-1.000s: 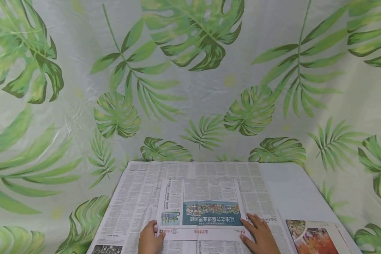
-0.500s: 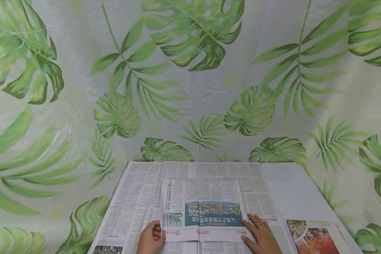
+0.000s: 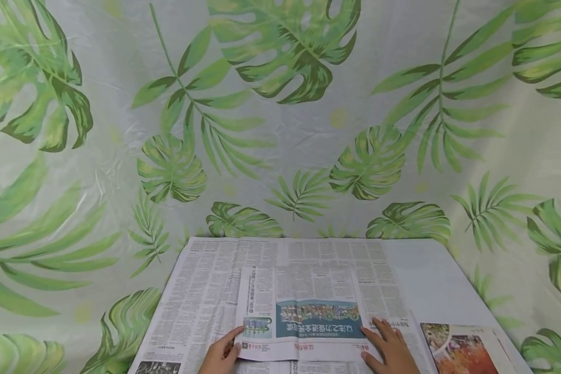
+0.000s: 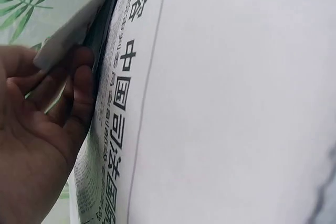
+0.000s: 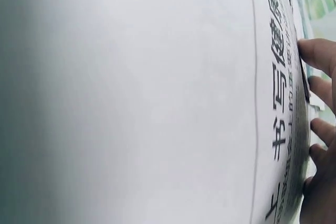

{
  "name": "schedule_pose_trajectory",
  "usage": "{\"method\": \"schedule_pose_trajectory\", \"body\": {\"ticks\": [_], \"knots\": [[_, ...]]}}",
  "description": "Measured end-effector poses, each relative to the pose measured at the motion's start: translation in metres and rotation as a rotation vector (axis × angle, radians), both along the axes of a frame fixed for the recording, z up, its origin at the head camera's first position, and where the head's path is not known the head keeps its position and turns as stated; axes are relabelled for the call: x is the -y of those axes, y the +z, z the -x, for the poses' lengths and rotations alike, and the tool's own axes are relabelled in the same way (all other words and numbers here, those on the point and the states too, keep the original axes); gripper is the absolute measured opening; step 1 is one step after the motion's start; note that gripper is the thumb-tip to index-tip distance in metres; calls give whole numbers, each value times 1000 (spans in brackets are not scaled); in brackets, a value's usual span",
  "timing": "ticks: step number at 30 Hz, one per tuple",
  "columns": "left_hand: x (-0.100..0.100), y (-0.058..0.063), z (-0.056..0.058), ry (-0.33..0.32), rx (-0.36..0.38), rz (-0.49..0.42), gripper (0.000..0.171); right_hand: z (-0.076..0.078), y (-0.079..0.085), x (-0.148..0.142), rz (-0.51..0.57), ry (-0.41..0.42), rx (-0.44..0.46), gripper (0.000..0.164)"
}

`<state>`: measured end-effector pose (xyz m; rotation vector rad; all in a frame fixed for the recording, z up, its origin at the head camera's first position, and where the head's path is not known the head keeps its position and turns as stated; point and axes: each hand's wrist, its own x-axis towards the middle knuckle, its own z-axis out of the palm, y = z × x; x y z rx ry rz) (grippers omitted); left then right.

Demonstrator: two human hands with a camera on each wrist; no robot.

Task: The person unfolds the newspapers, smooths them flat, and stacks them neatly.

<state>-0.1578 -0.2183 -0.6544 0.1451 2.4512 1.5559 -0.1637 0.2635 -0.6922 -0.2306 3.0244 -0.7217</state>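
- Hands in view: two; all bearings by clock face centred on the smaller newspaper (image 3: 318, 291), head view.
- Smaller newspaper: one, on top of the larger newspaper (image 3: 201, 291), toward the near end; print upside down to the wearer. One teal banner (image 3: 320, 321) crosses it.
- Left hand (image 3: 222, 354): at 8 o'clock. Grip narrow — thumb and fingers pinch the paper's edge, a flap showing between them in the left wrist view.
- Right hand (image 3: 389, 351): at 4 o'clock. Grip wide — fingers spread, fingertips touching the edge.
- Larger newspaper: spread beneath; number of sheets, cannot tell. One dark photo (image 3: 158, 368) printed at 8 o'clock, farther out.
- White tabletop (image 3: 421, 275): one bare stretch, between 2 and 3 o'clock.
- Colour-printed item (image 3: 467, 350): one, between 3 and 4 o'clock, beyond the right hand.
- Leaf-patterned backdrop (image 3: 304, 145): one, at 12 o'clock.
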Motion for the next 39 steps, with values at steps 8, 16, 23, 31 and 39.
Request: {"method": "schedule_pose_trajectory", "body": {"ticks": [8, 16, 23, 31, 39], "knots": [[5, -2, 4, -94, -35, -8, 43, -4, 4, -10, -10, 0, 30, 69], [7, -7, 15, -122, -203, 91, 28, -6, 6, -15, -16, 15, 47, 67], [3, -7, 20, -87, -268, 161, 14, -6, 7, -14, 5, -7, 55, 70], [-3, -9, 19, 38, -383, 193, 10, -8, 12, -16, 70, -5, 44, 64], [-11, -9, 17, 168, -579, 239, 23, -8, 9, -20, 136, 7, -42, 52]]}}
